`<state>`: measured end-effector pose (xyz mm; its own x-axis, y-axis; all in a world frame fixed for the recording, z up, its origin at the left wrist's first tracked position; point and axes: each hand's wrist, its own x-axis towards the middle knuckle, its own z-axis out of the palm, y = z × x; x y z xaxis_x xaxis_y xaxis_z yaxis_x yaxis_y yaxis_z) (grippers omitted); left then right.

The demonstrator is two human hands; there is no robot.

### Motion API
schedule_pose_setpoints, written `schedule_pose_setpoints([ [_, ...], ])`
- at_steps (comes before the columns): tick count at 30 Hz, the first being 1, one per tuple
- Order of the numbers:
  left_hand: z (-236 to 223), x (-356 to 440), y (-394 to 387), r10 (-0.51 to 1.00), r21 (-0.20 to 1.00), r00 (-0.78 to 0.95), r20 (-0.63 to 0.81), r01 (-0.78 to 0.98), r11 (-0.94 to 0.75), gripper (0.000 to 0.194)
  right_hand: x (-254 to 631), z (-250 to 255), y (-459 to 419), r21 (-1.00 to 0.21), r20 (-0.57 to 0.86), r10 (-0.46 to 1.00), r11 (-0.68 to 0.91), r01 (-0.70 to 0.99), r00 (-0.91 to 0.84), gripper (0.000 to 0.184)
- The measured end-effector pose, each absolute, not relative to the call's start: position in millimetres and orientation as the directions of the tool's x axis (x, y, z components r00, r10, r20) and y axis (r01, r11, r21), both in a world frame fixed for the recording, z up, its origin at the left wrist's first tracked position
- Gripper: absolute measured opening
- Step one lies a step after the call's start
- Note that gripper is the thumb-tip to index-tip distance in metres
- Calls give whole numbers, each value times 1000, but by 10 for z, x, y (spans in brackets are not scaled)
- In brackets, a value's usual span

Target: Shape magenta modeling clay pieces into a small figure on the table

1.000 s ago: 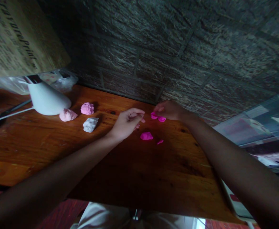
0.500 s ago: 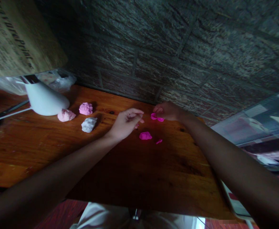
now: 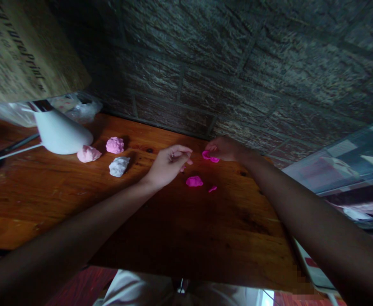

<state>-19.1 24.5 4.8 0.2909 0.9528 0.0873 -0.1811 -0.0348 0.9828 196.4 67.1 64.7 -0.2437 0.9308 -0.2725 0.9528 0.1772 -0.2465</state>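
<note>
My left hand (image 3: 169,165) hovers over the wooden table (image 3: 78,199) with its fingers curled into a pinch; a bit of bright pink clay shows under the fingertips. My right hand (image 3: 226,148) rests near the wall, fingers closed on flat bright pink clay pieces (image 3: 209,156). A larger bright pink clay lump (image 3: 194,181) and a tiny scrap (image 3: 212,188) lie on the table just in front of both hands. Further left sit a pink lump (image 3: 115,145), a pale pink lump (image 3: 88,154) and a white lump (image 3: 118,166).
A white lamp base (image 3: 60,131) with a cable stands at the back left, next to a crumpled clear plastic bag (image 3: 79,106). A dark stone-pattern wall (image 3: 237,63) runs along the table's far edge. Cluttered items lie off the right edge.
Almost nothing has moved; both hands stay in the same spot over the bright pink clay, with only a slight camera shift.
</note>
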Motion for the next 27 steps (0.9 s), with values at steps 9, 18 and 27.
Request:
schedule_pose_setpoints([
  [9, 55, -196, 240, 952, 987, 294, 83, -159, -37, 10, 1962, 616, 768, -222, -319, 903, 224, 949, -288, 14],
  [18, -1, -215, 277, 941, 989, 310, 136, -105, -108, 9, 1950, 711, 883, -218, -396, 868, 227, 949, -298, 18],
  [27, -97, -246, 347, 898, 939, 308, 315, 37, -342, 12, 1892, 810, 752, -222, -340, 892, 230, 947, -296, 14],
])
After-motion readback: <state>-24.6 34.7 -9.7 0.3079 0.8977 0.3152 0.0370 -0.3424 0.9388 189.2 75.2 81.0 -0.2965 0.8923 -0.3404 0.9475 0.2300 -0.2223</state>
